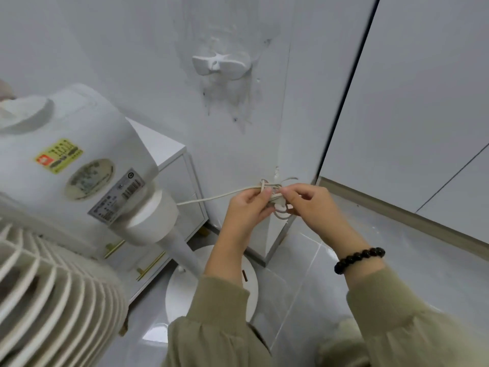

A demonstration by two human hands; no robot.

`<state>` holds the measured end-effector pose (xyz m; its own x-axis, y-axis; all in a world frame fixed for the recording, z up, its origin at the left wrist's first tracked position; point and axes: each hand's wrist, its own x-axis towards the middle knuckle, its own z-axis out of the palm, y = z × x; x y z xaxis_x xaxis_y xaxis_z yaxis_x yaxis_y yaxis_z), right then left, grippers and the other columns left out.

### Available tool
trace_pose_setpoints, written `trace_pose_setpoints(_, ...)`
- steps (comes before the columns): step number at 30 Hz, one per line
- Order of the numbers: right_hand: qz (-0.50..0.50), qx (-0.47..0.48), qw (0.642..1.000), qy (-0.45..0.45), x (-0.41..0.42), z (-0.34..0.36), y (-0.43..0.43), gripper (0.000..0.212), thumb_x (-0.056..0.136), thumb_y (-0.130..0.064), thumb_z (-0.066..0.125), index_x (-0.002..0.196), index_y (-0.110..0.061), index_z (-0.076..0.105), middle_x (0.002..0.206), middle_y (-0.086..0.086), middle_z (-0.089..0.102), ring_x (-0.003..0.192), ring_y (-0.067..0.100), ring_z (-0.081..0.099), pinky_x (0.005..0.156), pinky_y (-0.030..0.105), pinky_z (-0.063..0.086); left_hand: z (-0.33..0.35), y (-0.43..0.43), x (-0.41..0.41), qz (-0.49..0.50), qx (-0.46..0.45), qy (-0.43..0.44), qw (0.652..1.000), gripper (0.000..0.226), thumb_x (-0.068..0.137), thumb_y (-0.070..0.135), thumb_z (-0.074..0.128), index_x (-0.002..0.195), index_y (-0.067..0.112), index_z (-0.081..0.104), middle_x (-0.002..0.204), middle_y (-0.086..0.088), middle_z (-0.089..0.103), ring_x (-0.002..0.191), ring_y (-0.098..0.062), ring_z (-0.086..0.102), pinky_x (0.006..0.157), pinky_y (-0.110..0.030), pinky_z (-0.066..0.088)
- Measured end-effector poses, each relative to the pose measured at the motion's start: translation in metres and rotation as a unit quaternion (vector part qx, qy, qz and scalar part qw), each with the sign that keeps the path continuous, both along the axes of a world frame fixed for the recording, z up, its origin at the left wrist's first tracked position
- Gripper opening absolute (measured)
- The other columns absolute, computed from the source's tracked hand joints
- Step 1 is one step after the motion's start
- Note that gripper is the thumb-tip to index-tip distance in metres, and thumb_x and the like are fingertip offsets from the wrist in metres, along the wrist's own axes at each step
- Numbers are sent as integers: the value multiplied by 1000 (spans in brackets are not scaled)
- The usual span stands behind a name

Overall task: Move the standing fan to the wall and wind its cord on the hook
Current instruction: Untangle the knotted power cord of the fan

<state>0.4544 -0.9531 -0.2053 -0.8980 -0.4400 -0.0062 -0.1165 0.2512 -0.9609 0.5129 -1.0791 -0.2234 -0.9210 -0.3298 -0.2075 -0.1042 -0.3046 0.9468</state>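
Both hands, left (244, 207) and right (308, 201), pinch the fan's (79, 165) bundled cord (275, 193); even loops should seat best on the hook (221, 63) above.

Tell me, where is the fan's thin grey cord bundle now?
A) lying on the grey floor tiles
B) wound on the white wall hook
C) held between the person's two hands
C: the left hand and right hand pinch the looped thin grey cord; the white wall hook is bare.
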Motion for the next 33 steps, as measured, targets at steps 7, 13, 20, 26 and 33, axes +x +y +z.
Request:
trace_pose_setpoints(7, 40, 69, 996, 46, 16, 14, 16, 8, 82, -15, 70, 89, -15, 72, 84, 9, 72, 75, 19, 68, 72, 35, 56, 12, 3, 13, 42, -171, -24, 984, 24, 91, 32, 58, 80, 13, 69, 80, -8, 70, 75, -18, 69, 62, -27, 59)
trace_pose_setpoints(13, -9, 60, 997, 57, 24, 16, 20, 18, 85, -26, 66, 71, -17, 73, 73, 20, 69, 68, 40, 64, 71, 55, 54, 23, -6, 31, -14, -337, -7, 941, 10, 84, 18, 67, 78, 25, 68, 74, 2, 71, 71, -16, 70, 67, -30, 57)
trace_pose_setpoints(20, -61, 22, 997, 46, 21, 21, 6, 11, 77, -14, 74, 69, -21, 72, 71, 14, 68, 56, 9, 57, 61, 28, 51, 20, -16, 27, 4, -360, -25, 933, 16, 85, 26, 67, 70, 22, 71, 66, 1, 70, 71, -17, 68, 72, -38, 56)
trace_pose_setpoints(26, -115, 9, 992, 51, 18, 23, 4, 15, 72, -7, 77, 68, -16, 66, 69, 13, 66, 61, 22, 61, 67, 33, 56, 21, -9, 22, 35, -304, -20, 952, 18, 84, 22, 67, 66, 22, 70, 59, 4, 70, 68, -19, 69, 66, -32, 56)
trace_pose_setpoints(33, -185, 73, 966, 166, 27, 21, 0, 21, 68, -15, 80, 64, -22, 61, 64, 2, 62, 63, 23, 62, 63, 40, 54, 23, 3, 16, 89, -220, -14, 971, 18, 85, 11, 64, 68, 12, 70, 53, 2, 67, 53, -11, 66, 58, -26, 57)
